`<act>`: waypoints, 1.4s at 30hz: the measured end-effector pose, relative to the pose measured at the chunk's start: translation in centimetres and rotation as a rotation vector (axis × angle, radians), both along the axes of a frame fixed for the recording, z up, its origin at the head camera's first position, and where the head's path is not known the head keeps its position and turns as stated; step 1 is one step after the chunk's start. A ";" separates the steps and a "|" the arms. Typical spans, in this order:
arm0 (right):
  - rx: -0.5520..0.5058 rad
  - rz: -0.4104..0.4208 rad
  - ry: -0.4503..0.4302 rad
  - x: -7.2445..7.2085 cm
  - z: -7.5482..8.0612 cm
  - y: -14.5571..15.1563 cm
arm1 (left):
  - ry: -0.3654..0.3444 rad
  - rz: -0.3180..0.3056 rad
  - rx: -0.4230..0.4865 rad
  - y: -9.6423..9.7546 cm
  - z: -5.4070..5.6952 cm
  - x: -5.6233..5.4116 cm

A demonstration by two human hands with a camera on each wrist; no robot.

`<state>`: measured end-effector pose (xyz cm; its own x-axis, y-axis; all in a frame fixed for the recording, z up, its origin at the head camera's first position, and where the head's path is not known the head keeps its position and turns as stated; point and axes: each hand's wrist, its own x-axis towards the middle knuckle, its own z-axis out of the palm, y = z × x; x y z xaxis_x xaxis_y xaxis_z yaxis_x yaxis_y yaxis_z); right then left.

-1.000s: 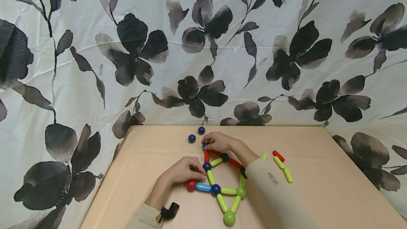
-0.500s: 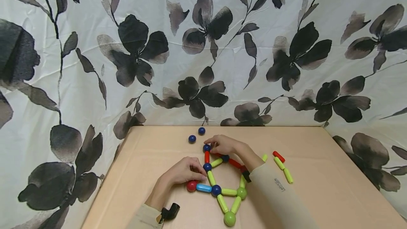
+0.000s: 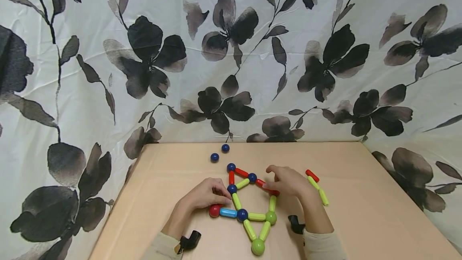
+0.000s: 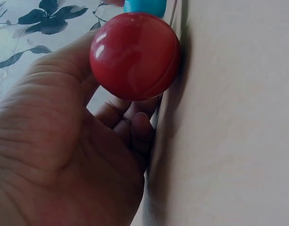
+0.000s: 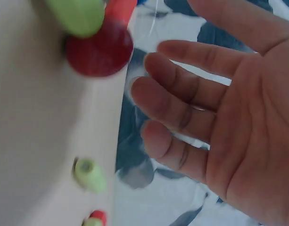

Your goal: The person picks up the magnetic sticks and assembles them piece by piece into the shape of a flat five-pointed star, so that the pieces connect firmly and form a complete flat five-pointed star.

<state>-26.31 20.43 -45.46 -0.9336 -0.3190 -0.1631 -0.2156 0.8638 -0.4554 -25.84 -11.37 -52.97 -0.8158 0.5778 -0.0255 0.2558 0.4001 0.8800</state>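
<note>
A flat frame of magnetic rods and balls lies on the table. On its left side, my left hand [image 3: 205,193] has its bent fingertips beside a blue ball [image 3: 232,189] and a lime rod [image 3: 236,201]; whether they pinch either is hidden. Close to that palm sits a red ball [image 4: 135,56], joined to a light-blue rod [image 3: 229,213]. My right hand [image 3: 290,181] is over the frame's right corner with loosely spread fingers, holding nothing. In the right wrist view its fingertips are apart from a dark red ball [image 5: 99,52]. Another blue ball [image 3: 231,167] forms the top corner.
Two loose blue balls [image 3: 214,157] lie at the back of the tan table [image 3: 173,163]. To the right are a loose red rod [image 3: 312,175] and lime rods [image 3: 323,197]. A green ball [image 3: 258,247] ends the frame nearest me. Floral cloth [image 3: 274,71] hangs behind.
My right hand has let go of the top blue ball and moved right and nearer, to the frame's right corner. The left hand stays where it was.
</note>
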 end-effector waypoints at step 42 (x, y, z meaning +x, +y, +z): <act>-0.301 0.188 -0.419 0.1 -2.3 0.7 | 0.118 0.012 -0.123 1.1 0.8 0.4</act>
